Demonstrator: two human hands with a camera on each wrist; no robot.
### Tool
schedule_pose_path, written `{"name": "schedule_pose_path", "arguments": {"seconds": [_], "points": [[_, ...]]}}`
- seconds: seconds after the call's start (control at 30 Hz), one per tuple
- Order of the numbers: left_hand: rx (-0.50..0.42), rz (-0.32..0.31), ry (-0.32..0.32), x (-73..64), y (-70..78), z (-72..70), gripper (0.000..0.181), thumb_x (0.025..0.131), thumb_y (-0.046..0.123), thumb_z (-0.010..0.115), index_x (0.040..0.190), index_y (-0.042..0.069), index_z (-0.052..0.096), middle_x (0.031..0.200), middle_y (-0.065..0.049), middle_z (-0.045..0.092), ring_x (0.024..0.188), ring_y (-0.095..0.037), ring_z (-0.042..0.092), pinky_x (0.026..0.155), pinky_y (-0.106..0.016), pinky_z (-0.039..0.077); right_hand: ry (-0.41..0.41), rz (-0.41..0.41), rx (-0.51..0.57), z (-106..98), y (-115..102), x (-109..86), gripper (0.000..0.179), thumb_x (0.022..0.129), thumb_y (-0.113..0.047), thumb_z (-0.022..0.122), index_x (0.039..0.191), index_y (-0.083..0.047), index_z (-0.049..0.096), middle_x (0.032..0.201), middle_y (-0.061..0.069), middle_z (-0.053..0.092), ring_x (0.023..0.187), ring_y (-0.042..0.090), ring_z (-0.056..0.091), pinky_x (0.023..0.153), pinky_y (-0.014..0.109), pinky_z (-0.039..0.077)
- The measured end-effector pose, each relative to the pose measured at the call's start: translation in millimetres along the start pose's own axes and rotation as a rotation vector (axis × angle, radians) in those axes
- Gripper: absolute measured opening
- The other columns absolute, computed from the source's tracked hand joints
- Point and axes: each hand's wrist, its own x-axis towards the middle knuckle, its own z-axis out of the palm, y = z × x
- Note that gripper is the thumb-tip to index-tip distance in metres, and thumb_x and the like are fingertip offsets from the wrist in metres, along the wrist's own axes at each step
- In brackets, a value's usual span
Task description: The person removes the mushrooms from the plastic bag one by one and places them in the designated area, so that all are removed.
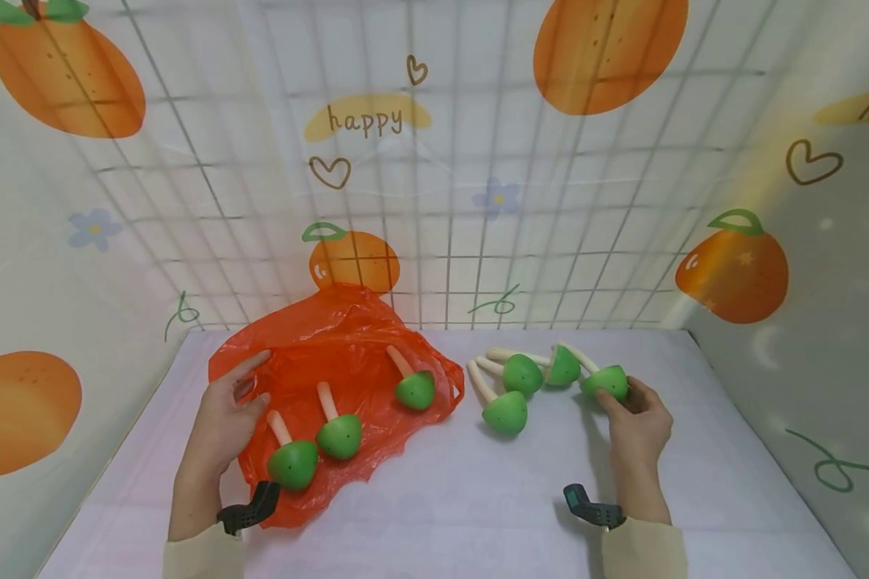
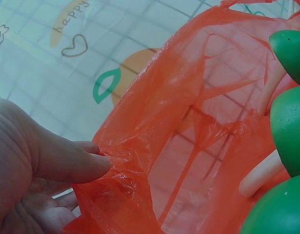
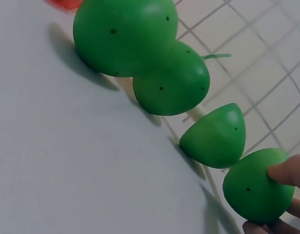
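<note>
My left hand (image 1: 220, 422) pinches the left edge of a red plastic bag (image 1: 319, 326) between thumb and fingers. The bag's mouth lies spread toward me, and three toy mushrooms with green caps and pale stems rest on it: one near the front (image 1: 293, 466), a middle one (image 1: 340, 437) and one at the right (image 1: 415, 390). On the right side, my right hand (image 1: 639, 422) grips the cap of another toy mushroom (image 3: 252, 190), thumb on top and fingers below. Its stem points back and left.
Left of the gripped one, three more mushrooms sit close together: a near one (image 1: 505, 414), a middle one (image 1: 523, 375) and a far one (image 1: 565, 366). A white cloth covers the table (image 1: 463, 507). Behind it stands a wire grid (image 1: 434, 201) under a printed sheet.
</note>
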Motion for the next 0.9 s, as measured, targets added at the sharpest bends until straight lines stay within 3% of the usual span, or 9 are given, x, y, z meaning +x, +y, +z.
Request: {"name": "schedule_pose_path", "arguments": {"seconds": [0.3, 0.9], "points": [[0.005, -0.001, -0.001, 0.8, 0.6, 0.4, 0.063, 0.101, -0.007, 0.057, 0.160, 0.010, 0.045, 0.164, -0.019, 0.039, 0.149, -0.047, 0.038, 0.117, -0.058, 0.039, 0.007, -0.036, -0.108, 3.8, 5.2, 1.5, 0.063, 0.098, -0.006, 0.072, 0.156, -0.002, 0.046, 0.156, 0.022, 0.049, 0.141, 0.037, 0.051, 0.116, 0.038, 0.046], [0.013, -0.009, 0.001, -0.1, -0.4, -1.9, 0.064, 0.101, -0.005, 0.058, 0.161, 0.012, 0.045, 0.164, -0.019, 0.038, 0.148, -0.049, 0.038, 0.114, -0.058, 0.042, 0.010, -0.081, -0.123, 6.2, 7.0, 1.0, 0.064, 0.098, -0.007, 0.073, 0.155, 0.001, 0.046, 0.154, 0.026, 0.050, 0.140, 0.040, 0.052, 0.116, 0.040, 0.046]]}}
